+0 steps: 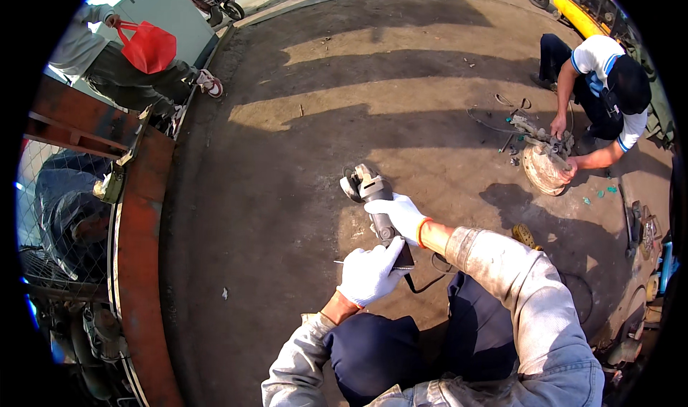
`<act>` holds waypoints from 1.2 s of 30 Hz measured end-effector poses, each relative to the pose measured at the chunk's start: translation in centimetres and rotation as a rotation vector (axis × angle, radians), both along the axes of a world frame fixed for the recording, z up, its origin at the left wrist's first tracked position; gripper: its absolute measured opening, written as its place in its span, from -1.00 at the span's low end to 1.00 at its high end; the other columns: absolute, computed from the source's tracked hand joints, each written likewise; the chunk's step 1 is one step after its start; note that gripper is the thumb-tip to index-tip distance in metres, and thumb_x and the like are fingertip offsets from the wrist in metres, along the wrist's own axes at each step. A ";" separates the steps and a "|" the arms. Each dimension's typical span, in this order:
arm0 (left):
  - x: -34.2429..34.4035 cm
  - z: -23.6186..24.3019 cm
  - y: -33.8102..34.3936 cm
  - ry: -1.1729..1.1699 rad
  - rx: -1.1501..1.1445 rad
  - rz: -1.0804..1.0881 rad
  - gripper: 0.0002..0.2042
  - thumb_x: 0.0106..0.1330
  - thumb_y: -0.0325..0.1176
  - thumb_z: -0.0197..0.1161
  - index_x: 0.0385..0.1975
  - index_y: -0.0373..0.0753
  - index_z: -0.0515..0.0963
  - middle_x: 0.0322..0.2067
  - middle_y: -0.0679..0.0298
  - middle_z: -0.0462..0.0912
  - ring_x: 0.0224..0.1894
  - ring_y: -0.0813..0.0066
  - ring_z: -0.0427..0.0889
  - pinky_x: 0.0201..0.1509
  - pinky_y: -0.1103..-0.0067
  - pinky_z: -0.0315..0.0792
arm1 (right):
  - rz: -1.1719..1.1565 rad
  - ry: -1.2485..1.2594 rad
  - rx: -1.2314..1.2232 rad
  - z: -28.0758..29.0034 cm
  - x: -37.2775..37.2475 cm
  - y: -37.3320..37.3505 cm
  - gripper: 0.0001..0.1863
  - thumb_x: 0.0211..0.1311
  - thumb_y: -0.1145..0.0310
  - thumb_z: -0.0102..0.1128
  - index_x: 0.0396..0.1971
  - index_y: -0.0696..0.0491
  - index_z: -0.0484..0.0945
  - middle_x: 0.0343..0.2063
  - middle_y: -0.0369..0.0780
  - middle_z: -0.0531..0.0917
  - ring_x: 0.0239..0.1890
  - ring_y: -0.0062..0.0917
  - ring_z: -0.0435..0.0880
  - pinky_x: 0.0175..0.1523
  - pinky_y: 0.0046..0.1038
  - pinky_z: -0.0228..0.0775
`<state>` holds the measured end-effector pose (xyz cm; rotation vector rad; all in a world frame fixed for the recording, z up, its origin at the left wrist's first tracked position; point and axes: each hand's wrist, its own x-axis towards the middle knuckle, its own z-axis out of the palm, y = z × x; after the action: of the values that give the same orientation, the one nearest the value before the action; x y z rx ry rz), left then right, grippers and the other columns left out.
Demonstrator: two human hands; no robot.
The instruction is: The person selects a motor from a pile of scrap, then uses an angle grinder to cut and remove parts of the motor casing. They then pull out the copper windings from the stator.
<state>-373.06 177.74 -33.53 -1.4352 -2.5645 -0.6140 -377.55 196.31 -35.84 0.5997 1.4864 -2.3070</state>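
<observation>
A dark angle grinder (374, 188) is held up in front of my knees, its head and pale disc pointing away from me. My right hand (398, 215), in a white glove with an orange cuff, wraps round its body. My left hand (369, 274), also white-gloved, closes on the rear end of the grinder, where a black cord (423, 287) hangs down. A thin pale rod-like thing sticks out to the left of my left hand; what it belongs to cannot be made out. The disc is over bare ground and touches no workpiece that I can see.
At the right, a crouching co-worker (598, 84) handles a round, rusty metal part (542, 169). A person at the upper left carries a red bag (149, 47). An orange-brown steel beam (140, 264) edges the left side. Tools and scrap (634, 228) lie at far right.
</observation>
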 end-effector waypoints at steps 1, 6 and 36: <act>0.1 -0.2 -0.2 -0.033 0.013 0.034 -0.34 0.10 -0.03 0.61 0.18 -0.21 0.62 -0.41 0.21 0.68 -0.52 0.27 0.67 -0.39 0.41 0.52 | -0.025 -0.008 -0.044 -0.4 -0.1 -0.1 -0.59 0.25 0.26 0.49 -0.02 0.12 0.58 -0.36 -0.22 0.64 -0.43 -0.47 0.67 -0.34 -0.39 0.58; -0.6 -0.1 -2.0 -0.445 0.201 0.265 -0.37 0.15 -0.01 0.65 0.07 -0.31 0.59 -0.19 0.12 0.75 -0.26 0.37 0.76 -0.21 0.45 0.67 | -0.060 0.002 -0.166 -0.5 -0.6 -0.6 -0.53 0.23 0.22 0.50 0.05 0.14 0.61 -0.33 -0.26 0.62 -0.37 -0.53 0.62 -0.24 -0.40 0.56; -4.4 -1.1 6.6 -1.092 -0.363 0.038 -0.72 0.45 -0.24 0.39 -0.15 -0.39 0.70 -0.42 0.29 0.75 -0.43 0.59 0.72 -0.42 0.59 0.50 | -1.015 0.051 0.061 -3.8 21.1 19.9 -0.49 -0.04 0.32 0.59 -0.06 0.11 0.62 -0.25 -0.13 0.70 -0.23 -0.30 0.72 -0.10 -0.20 0.64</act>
<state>-377.51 184.37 -34.62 -1.3448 -3.6643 -1.2449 -356.49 216.22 -39.60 1.6157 1.4577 -2.9731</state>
